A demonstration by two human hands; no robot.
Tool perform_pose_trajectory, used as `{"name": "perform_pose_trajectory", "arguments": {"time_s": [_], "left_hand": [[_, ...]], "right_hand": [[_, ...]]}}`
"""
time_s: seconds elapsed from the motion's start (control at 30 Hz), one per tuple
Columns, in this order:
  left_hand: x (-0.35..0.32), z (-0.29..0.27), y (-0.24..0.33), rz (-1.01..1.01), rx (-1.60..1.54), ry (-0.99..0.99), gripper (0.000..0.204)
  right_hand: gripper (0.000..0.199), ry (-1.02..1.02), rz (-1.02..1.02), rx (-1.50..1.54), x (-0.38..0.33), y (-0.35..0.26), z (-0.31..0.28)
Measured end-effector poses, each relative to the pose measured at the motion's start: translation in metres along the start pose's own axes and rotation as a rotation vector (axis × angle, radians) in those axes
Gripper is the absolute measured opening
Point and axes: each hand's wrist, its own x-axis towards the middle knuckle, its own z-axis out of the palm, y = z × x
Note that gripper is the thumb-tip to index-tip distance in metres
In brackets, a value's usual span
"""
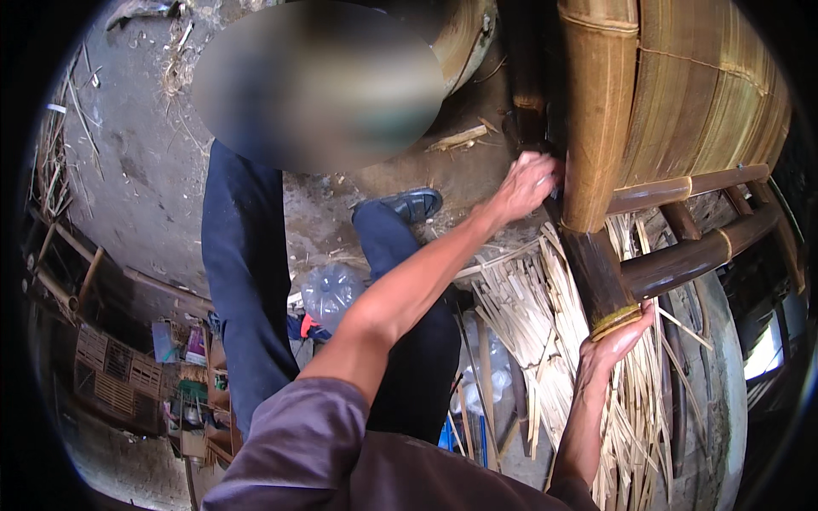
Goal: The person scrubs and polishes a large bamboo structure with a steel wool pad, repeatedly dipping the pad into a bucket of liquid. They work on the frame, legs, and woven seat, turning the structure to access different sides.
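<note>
A bamboo chair frame (pixel 682 111) with a slatted panel lies tilted at the upper right. My left hand (pixel 528 183) reaches up across the view and grips the edge of its thick pale post (pixel 596 102), where that meets a dark joint. My right hand (pixel 613 341) cups the bottom end of the dark bamboo leg (pixel 596 272), palm turned up, thumb beside the cut end. Two dark rungs (pixel 690 255) run right from that leg.
A person in dark trousers (pixel 247 281) and a dark shoe (pixel 413 204) stands close on the left. A pile of split bamboo strips (pixel 528 307) lies under the chair. A clear plastic bottle (pixel 331 294) and small slatted crates (pixel 111 375) sit on the dirt floor.
</note>
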Motion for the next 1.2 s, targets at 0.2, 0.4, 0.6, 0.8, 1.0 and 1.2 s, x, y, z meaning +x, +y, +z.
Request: {"name": "perform_pose_trajectory", "arguments": {"time_s": [0.2, 0.4, 0.6, 0.8, 1.0, 1.2], "left_hand": [[-0.003, 0.033, -0.017, 0.035, 0.138, 0.002, 0.024], [-0.047, 0.039, 0.032, -0.131, -0.141, 0.501, 0.016], [0.002, 0.041, -0.058, -0.049, 0.052, 0.393, 0.014], [-0.090, 0.069, 0.072, -0.353, -0.259, 0.504, 0.017], [-0.055, 0.034, 0.177, 0.191, 0.110, 0.222, 0.016], [0.060, 0.061, 0.109, 0.107, 0.373, -0.882, 0.015]], "right_hand": [[0.065, 0.068, 0.007, -0.029, 0.004, 0.003, -0.006], [0.063, 0.057, -0.013, -0.035, 0.010, 0.006, -0.011], [0.052, 0.137, -0.008, -0.075, 0.013, 0.007, -0.014], [0.053, 0.023, 0.042, -0.039, 0.021, 0.013, -0.016], [0.057, 0.041, -0.200, -0.044, 0.024, 0.026, -0.010], [0.056, 0.114, -0.288, -0.116, 0.016, 0.025, -0.002]]}}
